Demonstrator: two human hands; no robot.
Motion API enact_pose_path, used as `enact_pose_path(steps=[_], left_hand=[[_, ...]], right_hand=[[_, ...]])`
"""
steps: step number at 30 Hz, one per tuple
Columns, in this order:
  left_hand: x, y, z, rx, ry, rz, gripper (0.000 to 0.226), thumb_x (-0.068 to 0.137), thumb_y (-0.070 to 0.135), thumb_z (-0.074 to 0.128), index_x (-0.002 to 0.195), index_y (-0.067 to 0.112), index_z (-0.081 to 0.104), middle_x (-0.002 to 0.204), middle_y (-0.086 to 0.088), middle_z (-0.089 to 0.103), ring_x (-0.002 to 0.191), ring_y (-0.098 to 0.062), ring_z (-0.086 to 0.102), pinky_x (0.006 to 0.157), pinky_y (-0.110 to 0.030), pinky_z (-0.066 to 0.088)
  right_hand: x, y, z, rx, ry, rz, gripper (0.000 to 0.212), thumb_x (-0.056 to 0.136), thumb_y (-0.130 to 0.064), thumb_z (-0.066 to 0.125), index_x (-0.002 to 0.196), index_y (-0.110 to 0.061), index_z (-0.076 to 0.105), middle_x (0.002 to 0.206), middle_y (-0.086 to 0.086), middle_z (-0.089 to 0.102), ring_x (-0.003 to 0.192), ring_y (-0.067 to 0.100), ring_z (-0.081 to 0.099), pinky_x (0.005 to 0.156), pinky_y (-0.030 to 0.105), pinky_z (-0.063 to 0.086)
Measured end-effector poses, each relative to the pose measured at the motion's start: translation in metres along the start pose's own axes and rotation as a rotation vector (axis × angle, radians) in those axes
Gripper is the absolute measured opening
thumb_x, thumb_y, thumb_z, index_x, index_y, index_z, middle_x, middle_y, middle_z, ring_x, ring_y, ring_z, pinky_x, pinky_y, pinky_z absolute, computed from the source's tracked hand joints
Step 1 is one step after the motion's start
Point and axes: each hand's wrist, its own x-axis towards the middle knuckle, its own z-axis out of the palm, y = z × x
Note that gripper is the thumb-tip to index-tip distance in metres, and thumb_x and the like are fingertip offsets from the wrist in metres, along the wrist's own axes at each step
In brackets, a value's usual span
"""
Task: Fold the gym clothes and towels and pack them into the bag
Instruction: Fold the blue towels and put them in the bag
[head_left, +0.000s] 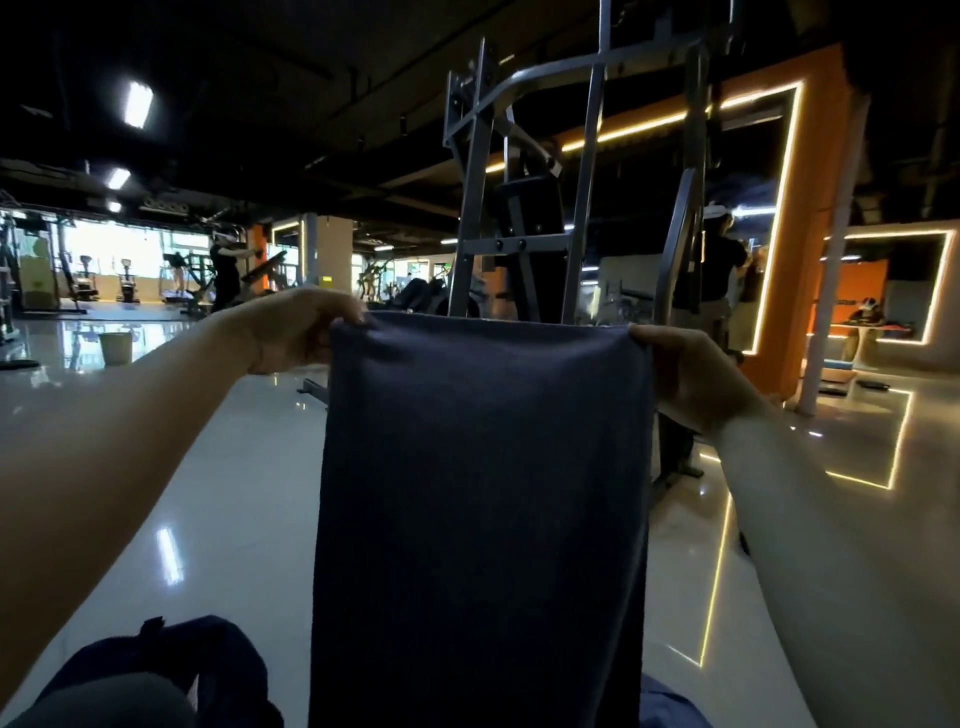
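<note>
A dark navy towel (483, 509) hangs straight down in front of me, stretched flat at chest height. My left hand (298, 330) pinches its top left corner and my right hand (685, 371) grips its top right corner, both arms held out. The cloth's lower end runs out of the frame at the bottom. A dark blue bag (171, 670) lies low at the left, partly hidden by a grey cloth (114, 701). Another blue piece of fabric (670, 706) shows at the bottom right behind the towel.
A grey steel gym machine (524, 197) stands right behind the towel. Glossy white floor (218, 467) spreads to the left, with a pale bucket (114, 347) on it. An orange pillar with light strips (810, 208) is at the right. People stand far off among exercise machines.
</note>
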Motion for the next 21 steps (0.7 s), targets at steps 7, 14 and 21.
enact_pose_path(steps=[7, 14, 21], left_hand=[[0.04, -0.113, 0.061, 0.491, 0.102, -0.065, 0.007, 0.084, 0.018, 0.081, 0.08, 0.021, 0.076, 0.084, 0.0, 0.069, 0.081, -0.015, 0.06, 0.07, -0.027, 0.047], [0.078, -0.277, 0.13, 0.35, 0.091, -0.318, 0.007, 0.091, 0.005, 0.07, 0.086, 0.001, 0.073, 0.075, -0.016, 0.074, 0.05, -0.013, 0.065, 0.051, -0.022, 0.049], [0.096, -0.371, 0.162, 0.144, 0.17, -0.326, 0.013, 0.091, 0.001, 0.068, 0.082, 0.009, 0.073, 0.077, -0.017, 0.072, 0.063, -0.021, 0.068, 0.063, -0.028, 0.06]], right_hand=[[0.034, 0.122, -0.007, -0.368, 0.288, 0.327, 0.005, 0.092, -0.009, 0.068, 0.09, -0.005, 0.07, 0.054, 0.0, 0.059, 0.038, 0.002, 0.047, 0.039, 0.015, 0.034], [0.048, 0.305, -0.021, -0.48, 0.381, 0.611, 0.014, 0.093, -0.01, 0.068, 0.082, -0.003, 0.072, 0.06, 0.015, 0.065, 0.036, 0.014, 0.037, 0.041, 0.019, 0.026], [0.042, 0.397, -0.021, -0.334, 0.502, 0.643, 0.017, 0.096, -0.01, 0.064, 0.106, 0.004, 0.069, 0.079, 0.015, 0.066, 0.046, 0.017, 0.048, 0.042, 0.02, 0.036]])
